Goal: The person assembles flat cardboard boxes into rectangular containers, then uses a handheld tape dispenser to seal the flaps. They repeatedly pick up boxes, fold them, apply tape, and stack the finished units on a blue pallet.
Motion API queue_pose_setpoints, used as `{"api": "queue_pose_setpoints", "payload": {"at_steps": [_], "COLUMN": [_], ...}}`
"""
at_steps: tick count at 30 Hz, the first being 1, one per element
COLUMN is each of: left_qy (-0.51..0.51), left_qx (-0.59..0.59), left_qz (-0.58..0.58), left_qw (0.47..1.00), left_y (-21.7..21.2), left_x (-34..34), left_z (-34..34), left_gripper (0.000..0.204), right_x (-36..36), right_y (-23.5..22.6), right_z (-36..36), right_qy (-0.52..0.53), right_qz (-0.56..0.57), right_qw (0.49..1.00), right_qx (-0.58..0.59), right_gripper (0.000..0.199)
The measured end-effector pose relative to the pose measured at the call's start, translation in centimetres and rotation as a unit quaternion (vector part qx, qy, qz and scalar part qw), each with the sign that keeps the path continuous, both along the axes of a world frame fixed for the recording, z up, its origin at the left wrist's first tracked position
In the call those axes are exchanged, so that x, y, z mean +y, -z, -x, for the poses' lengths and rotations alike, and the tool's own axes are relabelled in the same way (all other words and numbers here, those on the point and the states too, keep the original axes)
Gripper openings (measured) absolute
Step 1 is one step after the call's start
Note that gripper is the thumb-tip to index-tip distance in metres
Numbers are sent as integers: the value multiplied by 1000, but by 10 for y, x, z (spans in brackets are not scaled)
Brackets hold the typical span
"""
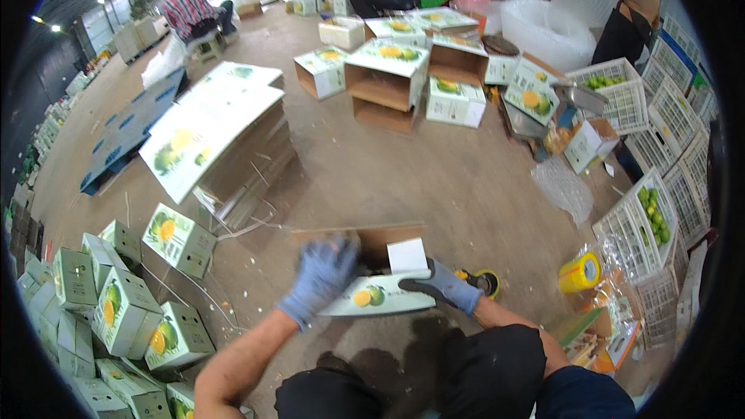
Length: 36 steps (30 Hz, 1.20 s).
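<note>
In front of my knees is an open cardboard carton (379, 299), white outside with a printed orange and green citrus fruit, brown inside. A small white flap or card (407, 255) stands up at its right end. My left hand (322, 275), in a blue-grey glove, is over the carton's left end; motion smears its fingers. At the right end, my right hand (446, 287), in a blue glove with dark fingers, is closed on the carton's near corner. Just beyond it on the floor lies a yellow-and-black rounded thing (485, 283), partly hidden.
Many printed cartons (124, 314) are piled at left. Flat cartons (209, 124) form a stack ahead, beside a blue pallet (140, 128). Open cartons (388, 70) stand farther off. Crates with green fruit (644, 221) and yellow tape rolls (580, 272) are at right. Other people work behind.
</note>
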<state>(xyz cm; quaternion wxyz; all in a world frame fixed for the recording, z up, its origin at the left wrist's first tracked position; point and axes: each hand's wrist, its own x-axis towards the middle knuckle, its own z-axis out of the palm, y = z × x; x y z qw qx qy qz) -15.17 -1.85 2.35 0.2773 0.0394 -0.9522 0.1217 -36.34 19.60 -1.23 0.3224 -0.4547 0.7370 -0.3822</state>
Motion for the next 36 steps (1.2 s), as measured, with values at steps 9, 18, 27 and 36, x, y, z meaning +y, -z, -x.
{"api": "queue_pose_setpoints", "payload": {"at_steps": [9,18,27,36], "left_qy": [-113,-158,-173,-179], "left_qx": [-409,-191,-240,-233], "left_qz": [-223,-249,-260,-251], "left_qw": [878,936,919,922], "left_y": [18,61,38,42], "left_x": [-43,-20,6,-3], "left_z": [7,-7,-11,-8], "left_gripper": [45,50,55,51], "right_x": [-3,100,151,116], "right_y": [23,80,240,22], "right_z": [-11,23,68,102], "right_qy": [77,213,212,181], "right_qz": [44,-35,-248,109], "right_qw": [972,965,858,949], "right_qx": [-219,147,397,-234], "right_gripper": [64,80,74,48]}}
